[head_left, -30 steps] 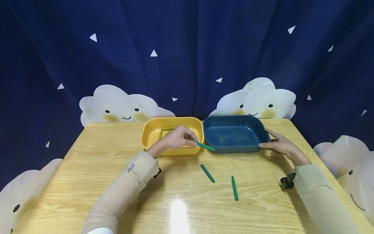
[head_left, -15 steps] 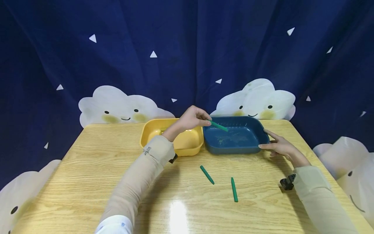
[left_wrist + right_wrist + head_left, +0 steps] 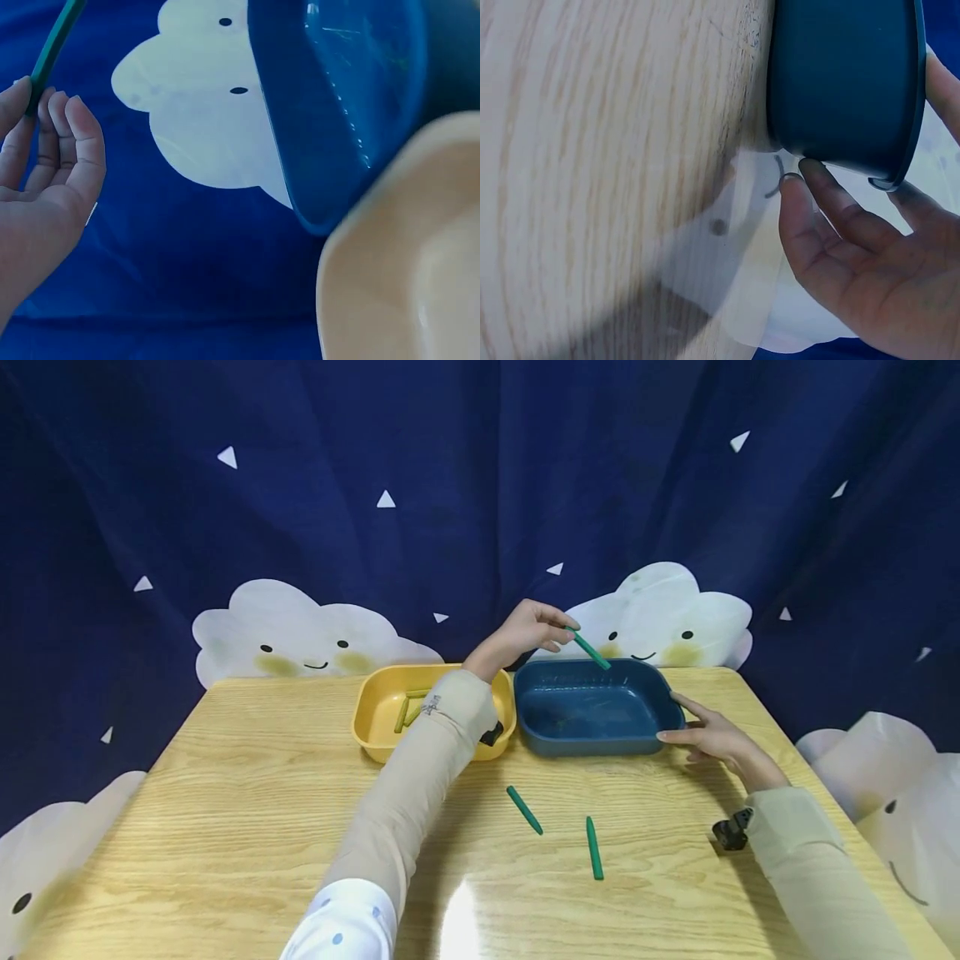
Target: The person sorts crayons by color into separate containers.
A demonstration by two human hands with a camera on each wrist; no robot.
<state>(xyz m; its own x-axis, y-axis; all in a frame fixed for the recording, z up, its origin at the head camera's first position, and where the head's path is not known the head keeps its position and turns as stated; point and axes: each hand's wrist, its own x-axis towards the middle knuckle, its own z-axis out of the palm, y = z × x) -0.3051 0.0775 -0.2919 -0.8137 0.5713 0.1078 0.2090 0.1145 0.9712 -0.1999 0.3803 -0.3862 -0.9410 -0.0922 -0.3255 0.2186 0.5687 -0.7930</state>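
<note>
My left hand (image 3: 528,628) pinches a green crayon (image 3: 590,650) by one end, between thumb and fingertips, above the back edge of the blue bin (image 3: 592,747). The left wrist view shows the crayon (image 3: 54,46) sticking up from the pinch, the other fingers loosely bent. My right hand (image 3: 716,739) rests against the right end of the blue bin, thumb and index finger spread along its corner. In the right wrist view its fingertips touch the bin's wall (image 3: 844,82). Two more green crayons, one left (image 3: 524,810) and one right (image 3: 594,848), lie on the table.
A yellow bin (image 3: 363,727) stands against the left side of the blue one, with several yellow-green crayons (image 3: 402,714) inside; my left forearm crosses over it. A dark blue curtain (image 3: 420,468) with cloud prints hangs behind the wooden table (image 3: 247,793).
The left hand has carried the green crayon from the front of the yellow bin up and right to the back of the blue bin. The right hand has stayed at the blue bin's end.
</note>
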